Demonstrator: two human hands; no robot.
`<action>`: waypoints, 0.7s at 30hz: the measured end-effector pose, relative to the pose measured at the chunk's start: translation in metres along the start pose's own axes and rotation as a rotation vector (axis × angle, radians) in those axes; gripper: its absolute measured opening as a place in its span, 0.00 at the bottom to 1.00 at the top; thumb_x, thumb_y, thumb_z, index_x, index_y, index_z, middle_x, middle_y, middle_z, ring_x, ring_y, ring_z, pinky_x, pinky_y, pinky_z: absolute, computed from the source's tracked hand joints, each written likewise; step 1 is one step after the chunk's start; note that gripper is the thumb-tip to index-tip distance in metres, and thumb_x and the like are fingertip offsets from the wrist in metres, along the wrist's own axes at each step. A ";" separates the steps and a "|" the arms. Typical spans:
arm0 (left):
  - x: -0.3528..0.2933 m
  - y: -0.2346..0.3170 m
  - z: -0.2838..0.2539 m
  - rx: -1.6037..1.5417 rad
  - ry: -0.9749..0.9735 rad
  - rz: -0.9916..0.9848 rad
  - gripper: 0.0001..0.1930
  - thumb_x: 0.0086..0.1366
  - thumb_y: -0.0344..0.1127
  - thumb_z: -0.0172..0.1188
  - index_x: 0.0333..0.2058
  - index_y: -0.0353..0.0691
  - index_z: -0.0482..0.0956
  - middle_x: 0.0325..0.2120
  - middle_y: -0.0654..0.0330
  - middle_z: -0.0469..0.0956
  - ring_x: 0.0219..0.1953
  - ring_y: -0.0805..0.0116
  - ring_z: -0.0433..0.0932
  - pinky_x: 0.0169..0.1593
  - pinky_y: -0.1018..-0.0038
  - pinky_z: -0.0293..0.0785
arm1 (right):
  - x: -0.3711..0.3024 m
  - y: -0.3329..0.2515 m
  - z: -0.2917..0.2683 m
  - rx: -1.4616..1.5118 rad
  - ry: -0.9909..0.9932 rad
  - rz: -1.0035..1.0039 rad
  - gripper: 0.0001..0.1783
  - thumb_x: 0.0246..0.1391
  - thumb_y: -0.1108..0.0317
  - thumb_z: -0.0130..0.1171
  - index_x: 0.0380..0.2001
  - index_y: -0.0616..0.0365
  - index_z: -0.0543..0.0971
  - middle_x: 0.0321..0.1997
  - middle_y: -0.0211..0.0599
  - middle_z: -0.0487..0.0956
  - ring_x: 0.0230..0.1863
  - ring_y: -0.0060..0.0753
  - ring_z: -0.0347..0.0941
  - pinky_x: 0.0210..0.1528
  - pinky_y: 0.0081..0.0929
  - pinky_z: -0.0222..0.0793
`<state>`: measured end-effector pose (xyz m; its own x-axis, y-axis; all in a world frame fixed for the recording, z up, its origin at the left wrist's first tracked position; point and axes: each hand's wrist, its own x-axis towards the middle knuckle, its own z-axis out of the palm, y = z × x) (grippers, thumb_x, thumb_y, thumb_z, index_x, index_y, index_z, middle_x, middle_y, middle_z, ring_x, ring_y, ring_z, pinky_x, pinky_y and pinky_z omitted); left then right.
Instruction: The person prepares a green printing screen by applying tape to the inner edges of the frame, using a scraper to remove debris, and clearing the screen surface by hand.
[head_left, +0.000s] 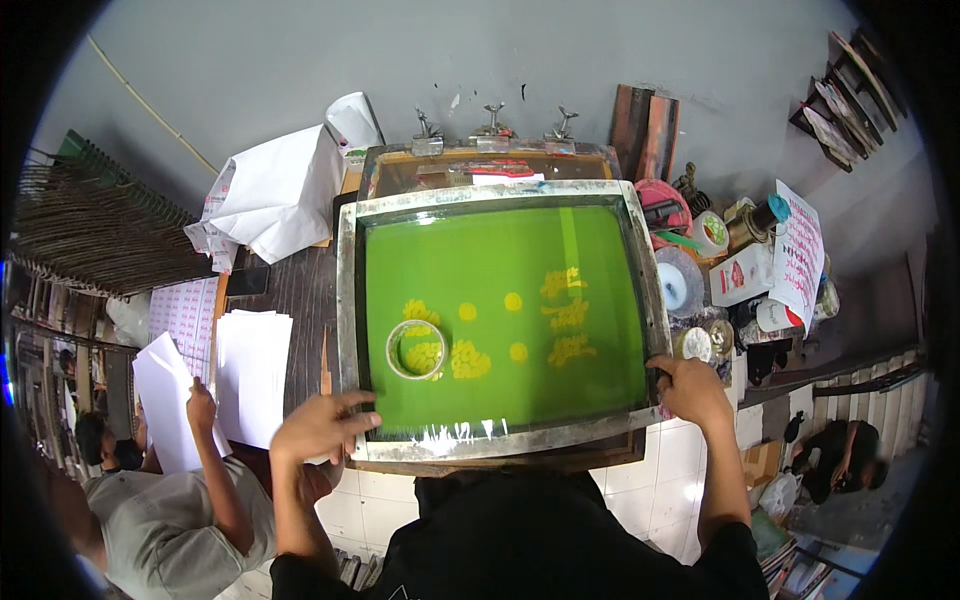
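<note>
In front of me is a screen printing frame [655, 300] with a worn metal rim and green mesh [490, 255] marked with yellow patches. A roll of clear tape [391, 352] lies flat on the mesh, left of the middle. At the near left corner, my left hand [322, 428] grips the rim, its fingers over the edge. My right hand [693, 390] is closed round the near right corner. Below the screen is a wooden-edged board [600, 455], mostly covered.
Hinge clamps [492, 130] stand behind the screen. Stacked white paper [252, 375] and a wrapped white package [285, 190] are at left. Tubs and a white container [742, 277] crowd the right. A co-worker [175, 515] holds paper at left; another person [835, 460] is at far right.
</note>
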<state>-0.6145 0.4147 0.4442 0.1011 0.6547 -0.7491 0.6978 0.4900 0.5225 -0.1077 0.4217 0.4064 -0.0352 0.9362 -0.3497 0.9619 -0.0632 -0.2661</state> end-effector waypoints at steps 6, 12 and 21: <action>-0.002 -0.024 0.033 0.041 0.107 0.035 0.17 0.68 0.43 0.65 0.46 0.35 0.83 0.16 0.58 0.78 0.16 0.73 0.78 0.22 0.74 0.72 | -0.012 0.006 -0.001 -0.064 -0.063 -0.066 0.11 0.52 0.69 0.55 0.33 0.55 0.86 0.34 0.51 0.84 0.40 0.56 0.81 0.47 0.50 0.75; 0.000 -0.048 0.044 0.059 0.287 0.238 0.07 0.63 0.32 0.66 0.38 0.35 0.86 0.24 0.56 0.82 0.25 0.70 0.80 0.32 0.70 0.75 | -0.024 0.005 0.000 0.017 0.080 -0.137 0.07 0.51 0.71 0.59 0.31 0.58 0.85 0.37 0.47 0.81 0.43 0.54 0.79 0.47 0.49 0.74; -0.005 -0.056 0.058 -0.030 0.391 0.370 0.04 0.60 0.25 0.68 0.34 0.32 0.85 0.34 0.60 0.76 0.35 0.68 0.77 0.38 0.70 0.74 | -0.054 0.011 0.006 0.162 0.167 -0.196 0.05 0.52 0.80 0.59 0.34 0.65 0.80 0.42 0.50 0.79 0.42 0.59 0.76 0.47 0.47 0.72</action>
<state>-0.6132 0.3504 0.3950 0.0608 0.9495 -0.3078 0.6441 0.1982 0.7388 -0.0965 0.3689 0.4170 -0.1584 0.9789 -0.1289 0.8850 0.0829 -0.4582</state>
